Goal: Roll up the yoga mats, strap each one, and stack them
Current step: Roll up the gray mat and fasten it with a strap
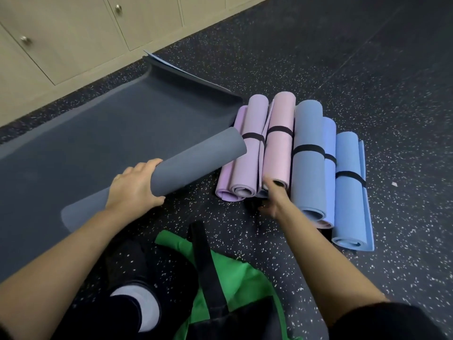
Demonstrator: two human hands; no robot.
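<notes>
The left hand (136, 186) is clamped on the grey roll (196, 163), which is tilted over a flat mat (98, 133) with its loose tail spread below. The right hand (272, 200) is at the near end of the strapped pile (306, 168). It is blurred, so its grip cannot be told.

Hold the roll tight so the foam cannot spring open, and strap it at mid-length.

The mats are matte, soft foam cylinders. The straps (308, 149) are flat black bands.

Beige cabinets (73, 33) top left; green bag (245, 278), perhaps, on speckled floor (404, 217).
</notes>
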